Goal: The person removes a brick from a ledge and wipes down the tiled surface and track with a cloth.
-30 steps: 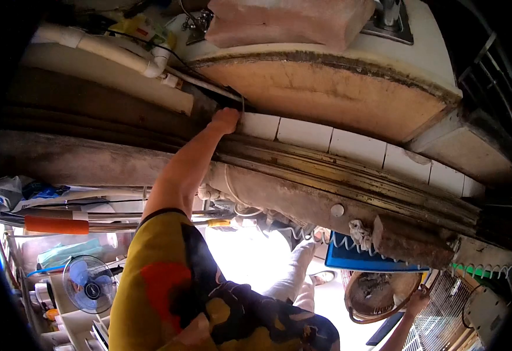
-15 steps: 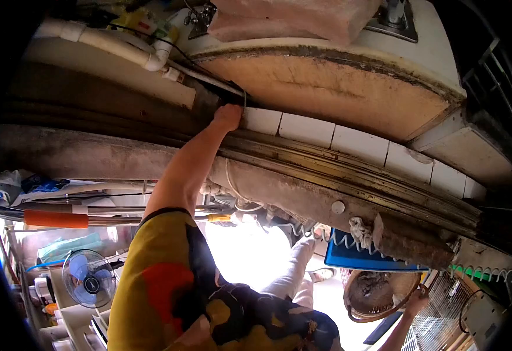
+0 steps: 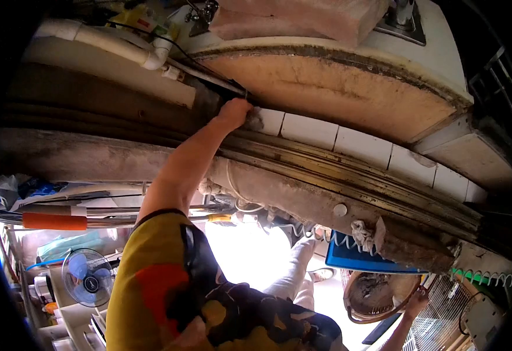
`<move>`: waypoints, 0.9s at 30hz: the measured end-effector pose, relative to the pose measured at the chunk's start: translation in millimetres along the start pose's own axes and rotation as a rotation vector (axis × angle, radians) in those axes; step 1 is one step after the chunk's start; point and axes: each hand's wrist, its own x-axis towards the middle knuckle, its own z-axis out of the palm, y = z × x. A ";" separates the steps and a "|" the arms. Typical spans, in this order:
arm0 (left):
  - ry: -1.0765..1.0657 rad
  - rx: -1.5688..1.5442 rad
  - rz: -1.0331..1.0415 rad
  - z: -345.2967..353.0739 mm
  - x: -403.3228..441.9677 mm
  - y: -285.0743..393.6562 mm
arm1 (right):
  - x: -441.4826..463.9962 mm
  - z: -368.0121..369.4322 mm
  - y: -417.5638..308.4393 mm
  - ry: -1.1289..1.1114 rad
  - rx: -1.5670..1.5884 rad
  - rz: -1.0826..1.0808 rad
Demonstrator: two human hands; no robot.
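Observation:
My left arm stretches up to the ledge, and my left hand (image 3: 234,113) is closed at the left end of the white tile row (image 3: 308,130). A thin pale tube (image 3: 221,83) runs down to the fingers; what they hold is hidden. Beside the knuckles, a dark grey patch shows on the first tile. At the lower right, my right hand (image 3: 418,302) grips the rim of a round brown basket (image 3: 354,313). Dark grey matter lies inside the basket.
A white pipe (image 3: 107,47) runs above the ledge at upper left. Grooved metal rails (image 3: 326,167) cross below the tiles. Under the sill are a coiled hose (image 3: 340,238), a blue tray (image 3: 349,257) and a wire rack (image 3: 443,304). A fan (image 3: 87,278) stands lower left.
My left hand has shifted slightly right and up along the ledge, and the grey patch beside it now shows. The right hand stays on the basket.

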 end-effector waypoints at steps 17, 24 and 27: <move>-0.177 0.182 0.115 8.5 5.9 -1.1 | 2.0 9.7 27.1 -0.038 0.089 0.023; -0.080 -0.153 0.114 16.2 -2.8 2.9 | 6.2 10.4 20.2 -0.022 0.035 0.007; -0.084 -0.071 0.094 26.4 6.1 -10.5 | 7.1 9.4 23.9 -0.037 0.015 0.047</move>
